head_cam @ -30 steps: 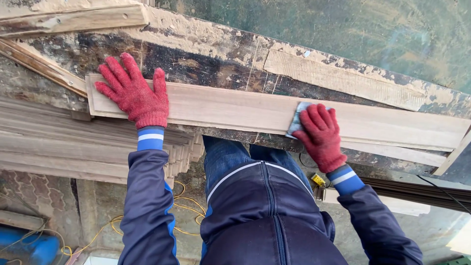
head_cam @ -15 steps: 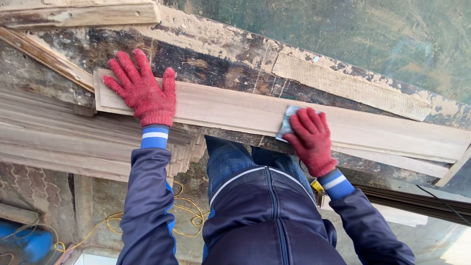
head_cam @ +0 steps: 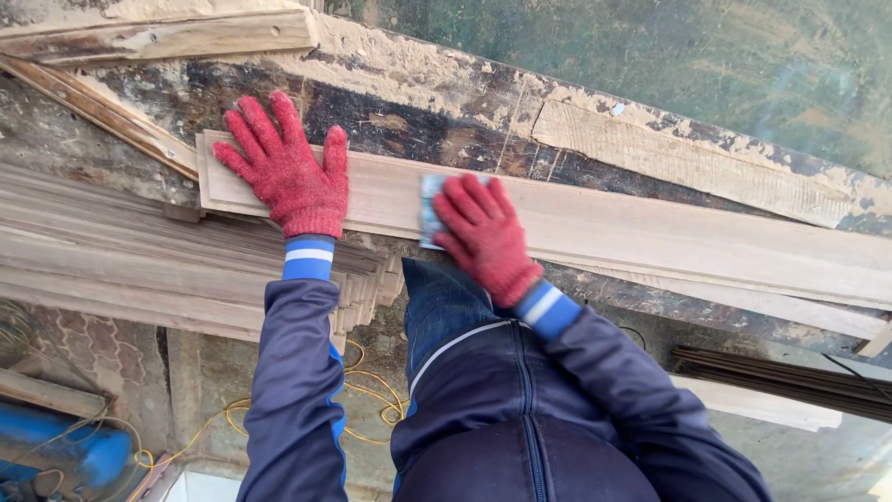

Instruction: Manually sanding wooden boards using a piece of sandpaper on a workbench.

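No packages, labels, signs or screens.

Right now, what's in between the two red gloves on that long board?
In the head view, only bare pale board shows between the left hand and the right hand, plus the edge of a grey sanding sheet under the right hand.

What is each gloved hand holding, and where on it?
The right hand presses a small grey sanding sheet flat on the plank, fingers covering most of it. The left hand lies flat on the plank's left end, gripping nothing.
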